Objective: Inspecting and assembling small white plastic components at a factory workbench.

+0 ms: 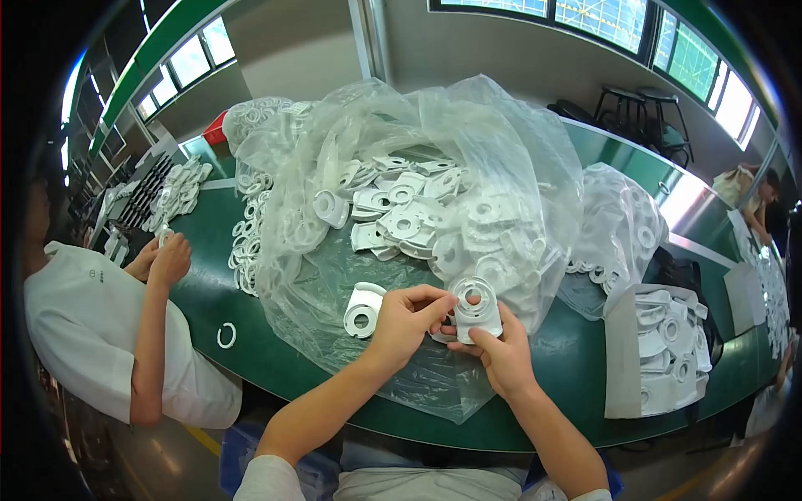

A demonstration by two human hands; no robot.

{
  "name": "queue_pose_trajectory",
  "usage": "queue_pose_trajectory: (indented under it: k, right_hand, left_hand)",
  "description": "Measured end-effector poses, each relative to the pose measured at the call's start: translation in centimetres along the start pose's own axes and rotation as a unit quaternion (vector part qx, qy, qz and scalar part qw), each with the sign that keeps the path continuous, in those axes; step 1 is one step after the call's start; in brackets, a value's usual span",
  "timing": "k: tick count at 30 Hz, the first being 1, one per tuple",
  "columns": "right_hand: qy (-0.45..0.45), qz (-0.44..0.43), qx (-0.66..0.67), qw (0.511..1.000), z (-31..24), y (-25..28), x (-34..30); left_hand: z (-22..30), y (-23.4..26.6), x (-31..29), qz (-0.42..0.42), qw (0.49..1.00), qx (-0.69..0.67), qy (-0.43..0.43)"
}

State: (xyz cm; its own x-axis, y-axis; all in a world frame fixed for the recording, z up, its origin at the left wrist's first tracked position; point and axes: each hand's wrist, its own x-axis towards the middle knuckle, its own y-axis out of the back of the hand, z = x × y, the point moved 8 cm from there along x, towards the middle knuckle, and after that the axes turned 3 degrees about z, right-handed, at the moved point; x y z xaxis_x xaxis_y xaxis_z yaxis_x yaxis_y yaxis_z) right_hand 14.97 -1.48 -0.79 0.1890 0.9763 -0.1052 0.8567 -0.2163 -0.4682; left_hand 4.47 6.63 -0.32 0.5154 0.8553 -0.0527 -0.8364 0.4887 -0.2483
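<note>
My left hand (406, 321) and my right hand (499, 352) meet over the table's near edge, both gripping one white plastic bracket (476, 306) with a round ringed hole. My right thumb presses on its lower flat part while my left fingertips pinch its left side. Just left of my left hand, another white bracket (362, 309) lies flat on the clear plastic bag (501, 167). A heap of the same white brackets (426, 221) fills the open bag behind my hands.
The green table (209, 305) curves around me. White rings (247, 250) lie piled at left, one loose ring (226, 336) nearer. A person in a white shirt (92, 326) works at left. A cardboard box of brackets (664, 351) stands at right; stools (643, 113) behind.
</note>
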Motion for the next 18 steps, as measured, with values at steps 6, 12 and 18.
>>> queue_pose_trajectory:
  k: [6, 12, 18]
  right_hand:
    - [0.015, 0.026, -0.019, 0.999, -0.5, 0.2, -0.2]
    - [0.029, 0.039, -0.046, 0.998, -0.5, 0.5, -0.2]
    - [0.020, 0.046, -0.040, 0.998, -0.5, 0.6, -0.2]
  left_hand:
    - [0.3, -0.2, -0.2, 0.031, 0.999, 0.015, -0.041]
    - [0.9, -0.3, -0.5, 0.028, 0.996, 0.062, -0.055]
    - [1.9, -0.4, -0.7, 0.016, 0.982, 0.141, -0.123]
